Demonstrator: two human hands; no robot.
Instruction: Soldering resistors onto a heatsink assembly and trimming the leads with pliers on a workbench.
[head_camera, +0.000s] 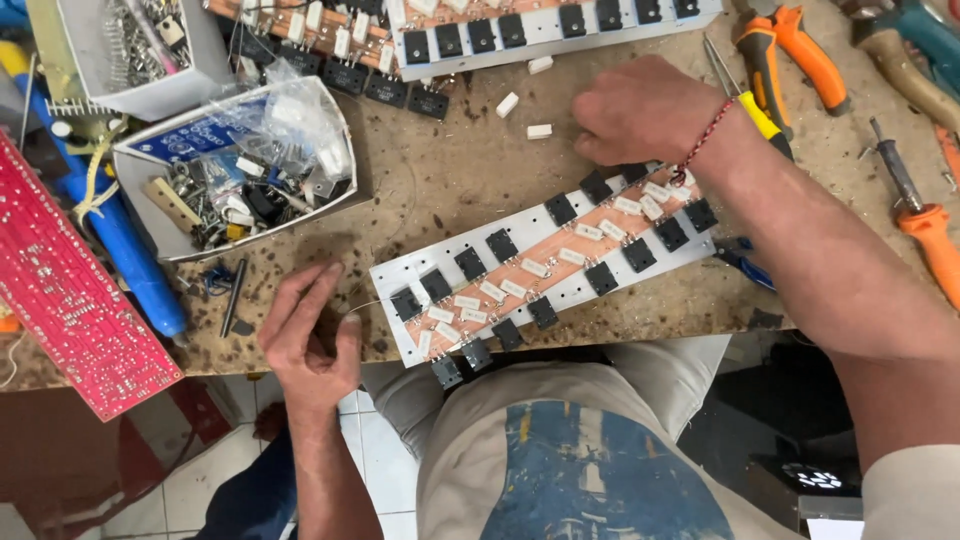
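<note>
Board (545, 262) lies slantwise on the worktop (450, 180); right hand (640, 110), fingers curled together, touches its far end; left hand (310, 335) pinches a thin wire (362, 305).

Both forearms are left bare, and no gloves or rings are seen on the left hand (308, 335) or the right hand (640, 110). A thin braided cord bracelet (703, 140) in red and white is worn around the right wrist, and a pale, cream-coloured sleeve edge (910, 495) is seen at the upper right arm. The lap is covered by light beige trousers (560, 420), over which a blue, worn-looking printed patch of fabric (600, 470) is laid.
</note>
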